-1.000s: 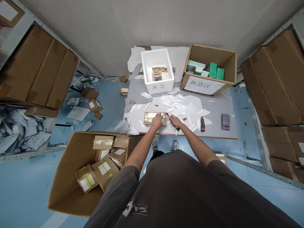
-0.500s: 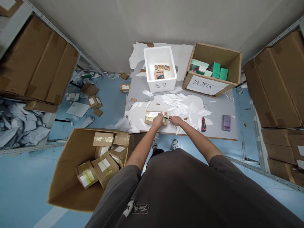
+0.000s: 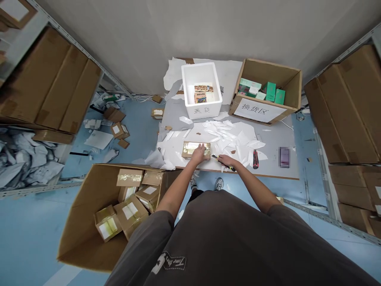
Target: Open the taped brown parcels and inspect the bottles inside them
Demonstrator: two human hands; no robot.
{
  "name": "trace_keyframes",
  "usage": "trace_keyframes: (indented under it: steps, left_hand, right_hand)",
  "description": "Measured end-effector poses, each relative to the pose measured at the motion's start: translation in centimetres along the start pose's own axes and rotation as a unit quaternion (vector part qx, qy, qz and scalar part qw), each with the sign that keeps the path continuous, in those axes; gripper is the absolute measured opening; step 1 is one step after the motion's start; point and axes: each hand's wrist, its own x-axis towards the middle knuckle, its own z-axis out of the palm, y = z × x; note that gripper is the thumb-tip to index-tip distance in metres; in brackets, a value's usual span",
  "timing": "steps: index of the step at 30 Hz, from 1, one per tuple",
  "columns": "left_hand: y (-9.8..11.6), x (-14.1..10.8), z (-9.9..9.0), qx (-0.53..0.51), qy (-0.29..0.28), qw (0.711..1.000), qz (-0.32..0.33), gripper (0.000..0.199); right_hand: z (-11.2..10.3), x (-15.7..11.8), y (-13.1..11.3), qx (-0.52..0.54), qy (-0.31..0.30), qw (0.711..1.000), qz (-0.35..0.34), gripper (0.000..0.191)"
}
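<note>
A small cardboard box [image 3: 188, 150] with a white label and shiny tape lies near the front edge of the table. My left hand [image 3: 198, 154] is over its right part, fingers closed on it to hold it down. Just right of the box, my right hand [image 3: 227, 159] grips a box cutter [image 3: 216, 159] with a dark and yellow handle. Its blade end points toward the box, apart from it. Another box cutter, red and black [image 3: 255, 159], lies farther right on the table.
White paper scraps [image 3: 224, 131] litter the table [image 3: 276, 169]. Behind stand a white foam box [image 3: 204, 113] with small packages and a carton [image 3: 264, 115] holding green boxes. A large open carton [image 3: 80, 226] with taped parcels stands at the left. Shelves [image 3: 320, 143] flank both sides.
My right hand has drawn the box cutter back from the box, to the right and nearer me. My left hand stays on the box.
</note>
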Motion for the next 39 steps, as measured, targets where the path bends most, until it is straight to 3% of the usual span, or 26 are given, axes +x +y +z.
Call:
trace_keyframes:
  steps: [4, 9, 13, 22, 33, 39]
  left_hand:
    - [-1.8, 0.3, -0.7, 0.002, 0.065, 0.998, -0.013, 0.075]
    - [-2.9, 1.5, -0.2, 0.048, 0.052, 0.997, -0.033, 0.076]
    - [-3.2, 1.7, 0.5, 0.061, 0.062, 0.996, -0.011, 0.067]
    - [-3.7, 0.8, 2.6, 0.058, 0.086, 0.995, 0.007, 0.058]
    - [-3.9, 0.8, 3.5, 0.042, 0.104, 0.994, 0.005, 0.057]
    - [-3.4, 0.8, 3.9, 0.040, 0.108, 0.993, -0.006, 0.063]
  right_hand:
    - [-0.7, -1.5, 0.9, 0.040, 0.038, 0.998, 0.038, 0.038]
    - [-0.6, -1.3, 0.2, 0.034, 0.056, 0.998, 0.016, 0.044]
    - [-0.4, 0.1, -1.1, -0.057, 0.100, 0.993, -0.035, 0.027]
    - [-0.5, 1.5, -3.2, -0.237, 0.104, 0.964, -0.056, 0.027]
    - [1.7, 1.6, -3.6, -0.264, 0.139, 0.954, -0.032, 0.028]
    - [4.9, 0.5, -4.2, -0.206, 0.217, 0.952, 0.057, 0.031]
